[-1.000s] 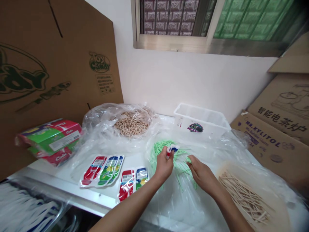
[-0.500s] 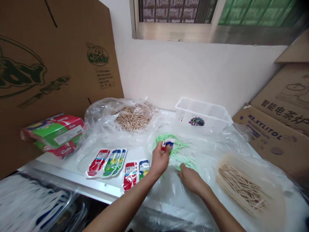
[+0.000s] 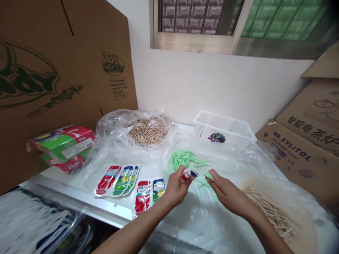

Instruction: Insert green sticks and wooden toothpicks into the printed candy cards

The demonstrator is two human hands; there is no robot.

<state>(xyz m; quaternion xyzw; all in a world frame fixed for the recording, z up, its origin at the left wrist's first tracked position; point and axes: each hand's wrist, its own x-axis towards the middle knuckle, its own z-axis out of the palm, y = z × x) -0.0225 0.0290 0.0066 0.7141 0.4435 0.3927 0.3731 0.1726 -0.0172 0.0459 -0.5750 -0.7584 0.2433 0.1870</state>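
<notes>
My left hand [image 3: 175, 188] is closed around a small packet [image 3: 186, 173] with red, white and blue parts, its opening tilted toward my other hand. My right hand [image 3: 229, 193] pinches green sticks [image 3: 209, 175] between thumb and fingers, just right of the packet; how many is unclear. Behind both hands spreads a pile of green sticks [image 3: 184, 158] on clear plastic, with a few loose ones below the fingers. Left of my left forearm lie flat red, green and blue packets, one red packet [image 3: 143, 197] nearest and a green one [image 3: 123, 180] further left.
A plastic bag of wooden sticks [image 3: 147, 133] sits at the back. To the right are a white bin [image 3: 225, 128], a tub of wooden sticks [image 3: 270, 210] and cartons [image 3: 293, 151]. Wrapped boxes [image 3: 66, 144] and a large carton [image 3: 79, 63] stand left.
My right hand has risen from the loose green sticks with some pinched in it, close to the packet. The packet has been lowered and turned. The view has shifted slightly.
</notes>
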